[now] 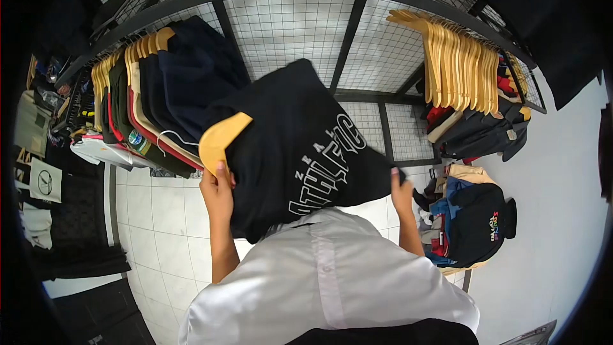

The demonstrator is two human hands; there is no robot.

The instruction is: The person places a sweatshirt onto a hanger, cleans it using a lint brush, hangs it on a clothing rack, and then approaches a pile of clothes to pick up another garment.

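A black sweatshirt [287, 121] with white-outlined lettering is stretched sideways in front of my chest. One end of a light wooden hanger [223, 140] sticks out of it on the left, with its metal hook pointing left; the rest is hidden by the cloth. My left hand [218, 195] is closed on the hanger, thumb on the wood, next to the sweatshirt's edge. On the other side, my right hand [401, 193] pinches the right end of the sweatshirt, pulling the fabric taut.
Clothes on wooden hangers [137, 89] fill a rack at left. Several bare wooden hangers [460, 64] hang at upper right, above a dark jacket [488, 131]. A clothes pile [469, 223] lies at lower right. Black-framed wire mesh [287, 32] stands ahead, over white floor tiles [153, 243].
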